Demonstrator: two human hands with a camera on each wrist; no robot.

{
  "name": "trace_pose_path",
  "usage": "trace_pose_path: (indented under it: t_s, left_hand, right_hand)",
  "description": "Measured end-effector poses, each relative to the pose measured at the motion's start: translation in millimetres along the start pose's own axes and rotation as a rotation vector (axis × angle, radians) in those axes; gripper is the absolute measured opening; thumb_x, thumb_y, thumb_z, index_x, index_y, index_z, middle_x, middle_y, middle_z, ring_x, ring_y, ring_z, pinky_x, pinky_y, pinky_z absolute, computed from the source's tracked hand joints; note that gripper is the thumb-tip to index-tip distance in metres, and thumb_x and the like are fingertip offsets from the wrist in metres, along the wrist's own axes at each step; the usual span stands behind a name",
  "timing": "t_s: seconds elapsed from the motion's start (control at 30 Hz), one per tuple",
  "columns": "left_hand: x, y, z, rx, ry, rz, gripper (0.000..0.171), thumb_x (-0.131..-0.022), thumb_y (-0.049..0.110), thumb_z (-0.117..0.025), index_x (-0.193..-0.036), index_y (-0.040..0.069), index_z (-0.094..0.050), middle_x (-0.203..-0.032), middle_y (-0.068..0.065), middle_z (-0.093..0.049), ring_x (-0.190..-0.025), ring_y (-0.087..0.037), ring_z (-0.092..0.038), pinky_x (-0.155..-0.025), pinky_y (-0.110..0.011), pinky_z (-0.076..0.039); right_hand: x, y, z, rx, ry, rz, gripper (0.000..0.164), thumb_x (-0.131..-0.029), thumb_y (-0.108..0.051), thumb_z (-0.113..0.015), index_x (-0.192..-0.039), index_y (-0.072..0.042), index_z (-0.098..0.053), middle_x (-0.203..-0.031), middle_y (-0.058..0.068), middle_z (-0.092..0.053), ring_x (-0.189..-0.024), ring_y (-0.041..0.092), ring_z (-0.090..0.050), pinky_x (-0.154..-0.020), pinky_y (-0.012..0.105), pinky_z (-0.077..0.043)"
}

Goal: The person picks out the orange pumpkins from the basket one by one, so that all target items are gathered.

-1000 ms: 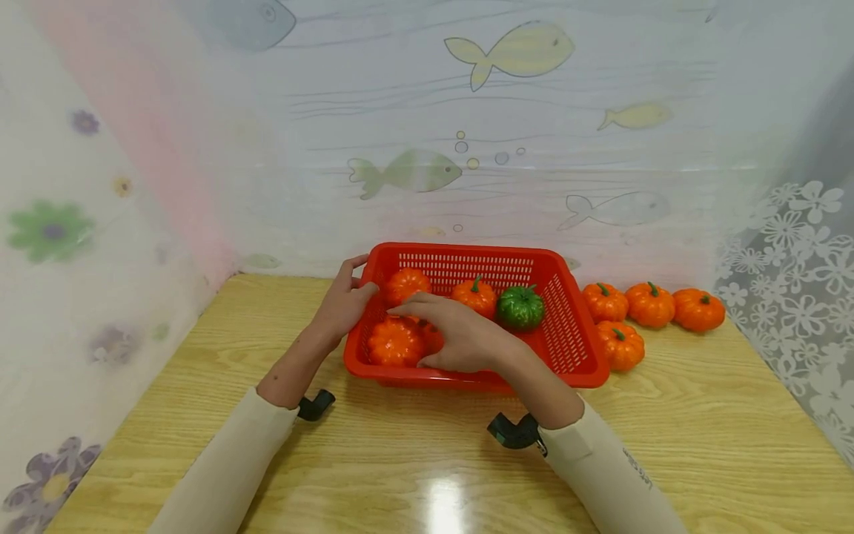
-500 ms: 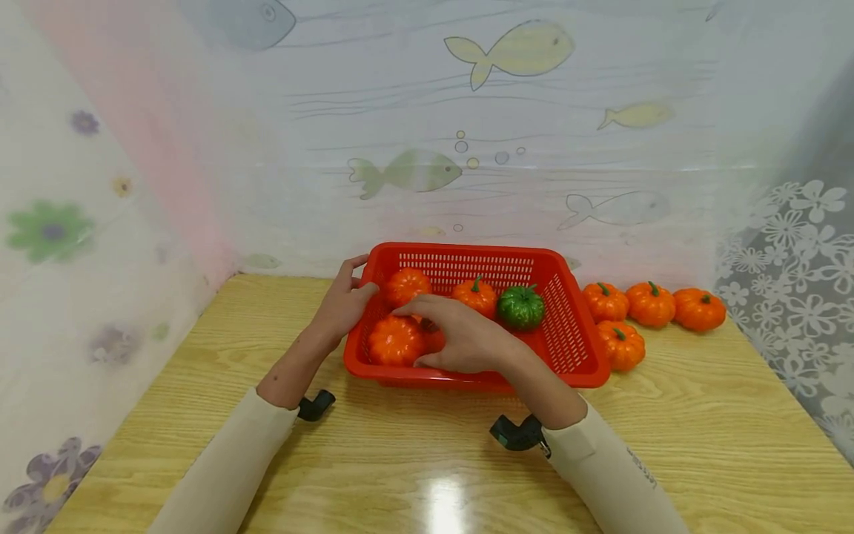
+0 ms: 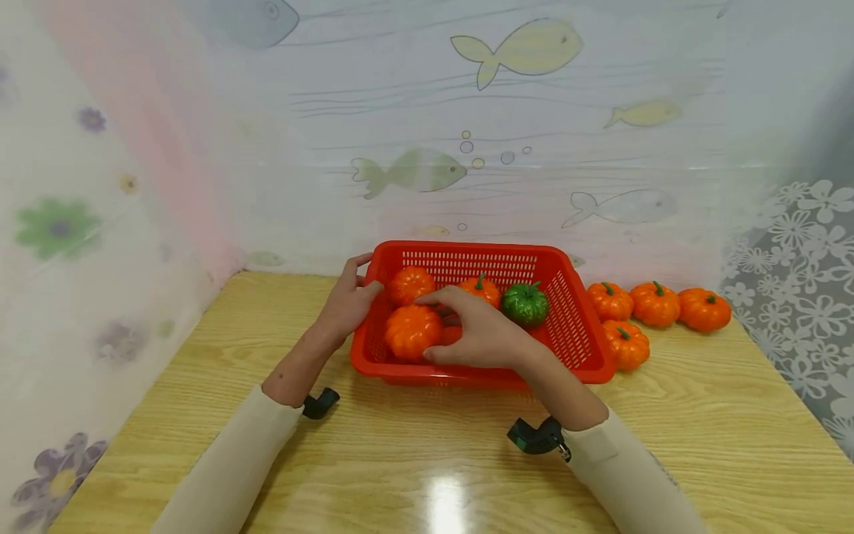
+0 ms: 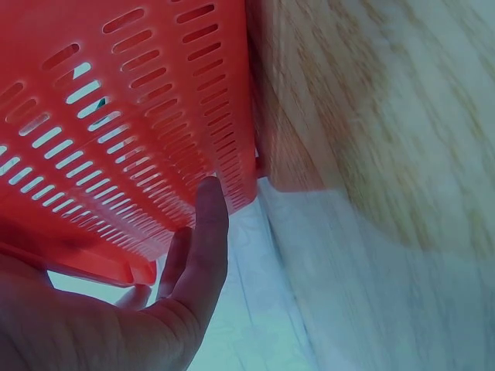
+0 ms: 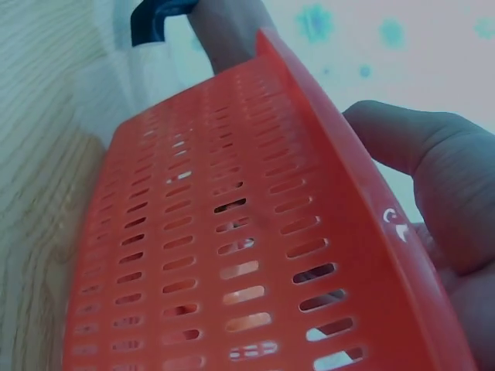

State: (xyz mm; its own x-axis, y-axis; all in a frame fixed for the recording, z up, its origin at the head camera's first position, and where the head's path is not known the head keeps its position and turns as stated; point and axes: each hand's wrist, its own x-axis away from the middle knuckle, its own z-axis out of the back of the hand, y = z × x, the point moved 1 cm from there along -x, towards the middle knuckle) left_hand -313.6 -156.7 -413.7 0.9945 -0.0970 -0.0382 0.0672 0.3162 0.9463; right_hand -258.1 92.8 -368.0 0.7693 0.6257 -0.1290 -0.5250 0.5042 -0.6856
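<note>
A red plastic basket point(image 3: 467, 376) with slotted walls stands on the table, holding several small pumpkins. My left hand point(image 3: 349, 300) grips its left rim, thumb over the edge; in the left wrist view the fingers point(image 4: 209, 247) lie against the outer wall. Inside, my right hand point(image 3: 483, 330) holds an orange pumpkin point(image 3: 414, 332) at the front left, thumb and fingers on its right side. Behind it sits another orange pumpkin point(image 3: 411, 285). A green pumpkin point(image 3: 525, 304) is right of a stemmed orange pumpkin point(image 3: 482, 288). My right hand partly covers more orange behind it.
Right of the basket, several orange pumpkins stand on the wooden table point(image 3: 414, 460), among them a front one point(image 3: 626, 345) close to the basket wall and a far right one point(image 3: 704, 309). A fish-patterned curtain point(image 3: 320, 215) hangs directly behind the basket.
My right hand and the front-left pumpkin have moved slightly right and up together inside the basket. My left hand keeps its place on the rim. The head view has shifted a little.
</note>
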Motion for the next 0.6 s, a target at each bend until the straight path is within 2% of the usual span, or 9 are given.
trace_pose_path:
  t_s: [0.2,0.33,0.6]
  left_hand:
    - [0.4,0.8,-0.6,0.005,0.000,0.008,0.066,-0.106,0.023,-0.050,-0.167,0.022,-0.025,-0.132,-0.021,-0.053,-0.113,-0.038,-0.065,-0.094,-0.049,-0.062]
    - [0.8,1.0,-0.6,0.008,-0.004,0.005,0.066,-0.106,0.023,-0.049,-0.167,0.021,-0.025,-0.132,-0.022,-0.053,-0.113,-0.038,-0.064,-0.094,-0.050,-0.062]
    - [1.0,0.8,-1.1,-0.007,-0.002,0.004,0.065,-0.106,0.023,-0.049,-0.167,0.022,-0.025,-0.132,-0.021,-0.053,-0.112,-0.038,-0.065,-0.093,-0.050,-0.062]
  right_hand:
    - [7,-3,4,-0.035,0.013,-0.034,0.068,-0.086,-0.024,-0.085,-0.147,-0.015,-0.057,-0.143,0.000,-0.058,-0.127,0.021,-0.060,-0.111,0.042,-0.052]
    - [13,-3,8,-0.025,0.023,-0.056,0.068,-0.086,-0.026,-0.084,-0.148,-0.017,-0.057,-0.140,-0.002,-0.061,-0.126,0.019,-0.060,-0.109,0.042,-0.052]
    - [23,4,15,-0.046,0.085,-0.012,0.064,-0.086,-0.021,-0.084,-0.144,-0.017,-0.058,-0.139,-0.003,-0.058,-0.125,0.020,-0.057,-0.112,0.042,-0.050]
